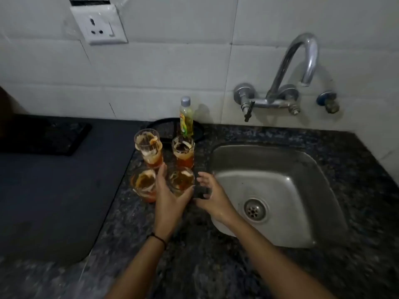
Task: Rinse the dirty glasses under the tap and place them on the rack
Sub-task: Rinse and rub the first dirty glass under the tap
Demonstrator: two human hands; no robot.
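Both forearms [140, 266] come up from the bottom edge over the speckled dark stone counter [194, 266], with a black thread [158, 238] round my left wrist. My left hand [168, 195] is curled round the near-right glass [181, 180], thumb on its right side and fingers up its left. It stands on the counter just left of the sink's [280, 186] left rim. My right hand [213, 197] lies over that rim, pinching a small dark block [201, 192] close beside the glass; what the block is, I cannot tell.

Three more glasses make a square with it: the near-left glass [143, 183] just beside my left fingers, then the far-left glass [149, 147] and far-right glass [183, 151] behind. All four are smeared white and orange inside.

A green bottle [186, 119] stands near the counter's back edge, behind the far-right glass and in front of a round dark thing [164, 130]. A dark grey mat [43, 201] covers the counter's left side, with a black tray [43, 137] at its far left corner.

The light is dim. On the white tiled wall [172, 72] a chrome tap [302, 61] arches above the sink's back edge, and a socket [100, 24] sits at the upper left.
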